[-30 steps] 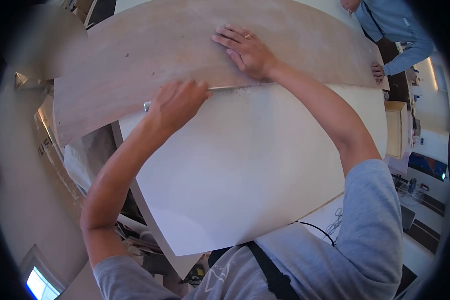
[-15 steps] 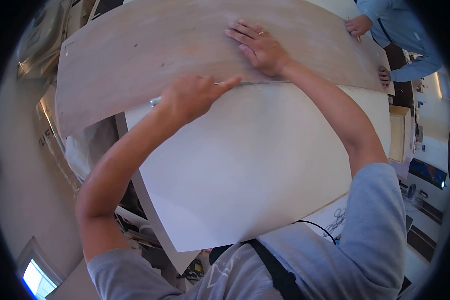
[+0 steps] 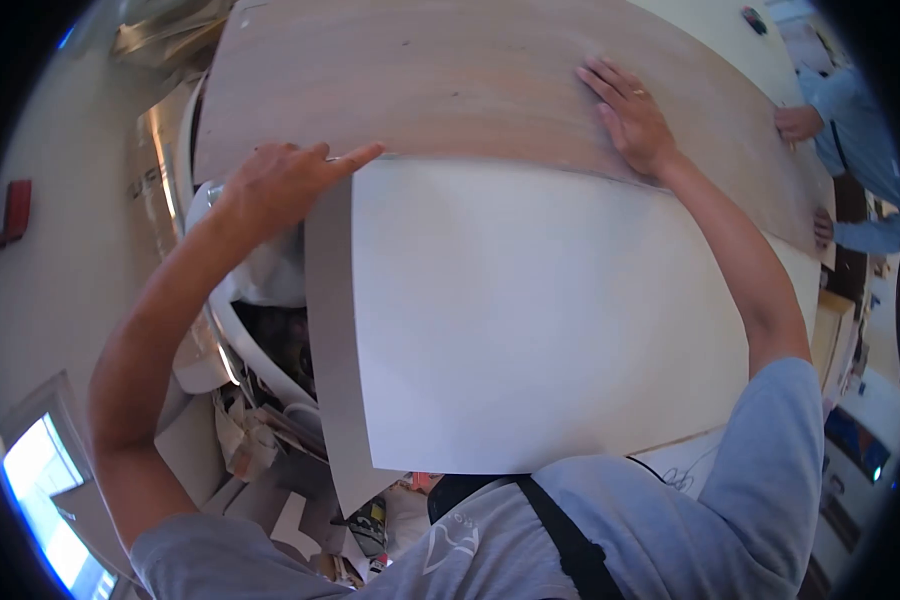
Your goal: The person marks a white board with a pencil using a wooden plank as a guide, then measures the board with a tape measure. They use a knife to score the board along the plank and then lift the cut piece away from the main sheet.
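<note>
My left hand (image 3: pixel 280 185) is closed around a slim tool with a silver end (image 3: pixel 213 195), its kind mostly hidden by the palm. The index finger points right along the near edge of a large brown board (image 3: pixel 510 85), close to the top left corner of a white sheet (image 3: pixel 550 320). My right hand (image 3: pixel 635 115) lies flat on the board with fingers stretched out, near that same edge. The board overlaps the far side of the white sheet.
Across the board at the right, another person's hand (image 3: pixel 799 123) holds something small, and their other hand (image 3: pixel 823 228) rests at the board's end. A grey strip (image 3: pixel 332 330) runs beside the sheet's left edge. Boxes and scraps (image 3: pixel 245 435) crowd the lower left.
The view has shifted left. My left hand has slid left along the board's edge to the sheet's corner, still closed on the tool. My right hand stays flat on the board.
</note>
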Motion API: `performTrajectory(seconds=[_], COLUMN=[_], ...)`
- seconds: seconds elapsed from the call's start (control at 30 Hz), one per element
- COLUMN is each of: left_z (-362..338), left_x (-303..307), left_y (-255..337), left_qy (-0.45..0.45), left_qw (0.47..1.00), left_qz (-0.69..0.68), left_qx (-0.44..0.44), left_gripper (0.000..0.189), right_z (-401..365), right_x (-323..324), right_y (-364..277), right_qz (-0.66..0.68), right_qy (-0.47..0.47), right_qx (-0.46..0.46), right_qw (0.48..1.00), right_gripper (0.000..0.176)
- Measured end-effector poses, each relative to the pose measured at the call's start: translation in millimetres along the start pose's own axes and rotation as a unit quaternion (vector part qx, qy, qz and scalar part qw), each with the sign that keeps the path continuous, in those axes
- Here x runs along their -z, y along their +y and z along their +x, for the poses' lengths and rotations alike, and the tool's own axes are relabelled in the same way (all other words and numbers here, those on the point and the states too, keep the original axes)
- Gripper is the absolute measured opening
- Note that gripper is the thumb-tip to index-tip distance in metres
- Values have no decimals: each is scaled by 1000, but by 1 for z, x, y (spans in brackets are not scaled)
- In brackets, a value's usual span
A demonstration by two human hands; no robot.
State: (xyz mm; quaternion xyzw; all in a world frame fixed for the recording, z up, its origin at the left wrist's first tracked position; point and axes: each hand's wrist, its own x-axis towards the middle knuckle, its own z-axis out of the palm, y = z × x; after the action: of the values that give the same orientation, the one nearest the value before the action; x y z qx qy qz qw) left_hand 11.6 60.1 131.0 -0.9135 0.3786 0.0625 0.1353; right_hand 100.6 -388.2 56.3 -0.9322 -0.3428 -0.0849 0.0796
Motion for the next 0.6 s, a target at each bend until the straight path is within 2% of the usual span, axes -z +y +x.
performTrajectory(seconds=[0.03, 0.13, 0.23, 0.33, 0.4, 0.47, 0.6], left_z=[-13, -63, -84, -41, 19, 83, 150], left_x=[-3, -2, 34, 38, 19, 18, 33], left_y=[-12, -63, -56, 7, 54, 93, 125], left_qy=[9, -155, -183, -61, 12, 54, 28], left_qw=[1000, 984, 967, 993, 1000, 993, 990], left_qz=[15, 84, 42, 25, -29, -93, -114], left_qx=[-2, 41, 173, 94, 0, -53, -76], left_gripper=[78, 75, 78, 75, 72, 71, 70], right_z=[1, 3, -5, -1, -3, -4, -4], right_x=[-2, 0, -3, 0, -1, -1, -3], right_y=[0, -1, 0, 0, 0, -2, 0], right_qz=[0, 0, 11, 8, -2, 2, 18], right_qy=[2, 8, 8, 7, 9, 11, 13], right_qx=[5, 10, -5, -15, -16, -24, -26], right_qw=[1000, 1000, 1000, 1000, 1000, 1000, 999], right_gripper=[49, 48, 47, 46, 45, 46, 46])
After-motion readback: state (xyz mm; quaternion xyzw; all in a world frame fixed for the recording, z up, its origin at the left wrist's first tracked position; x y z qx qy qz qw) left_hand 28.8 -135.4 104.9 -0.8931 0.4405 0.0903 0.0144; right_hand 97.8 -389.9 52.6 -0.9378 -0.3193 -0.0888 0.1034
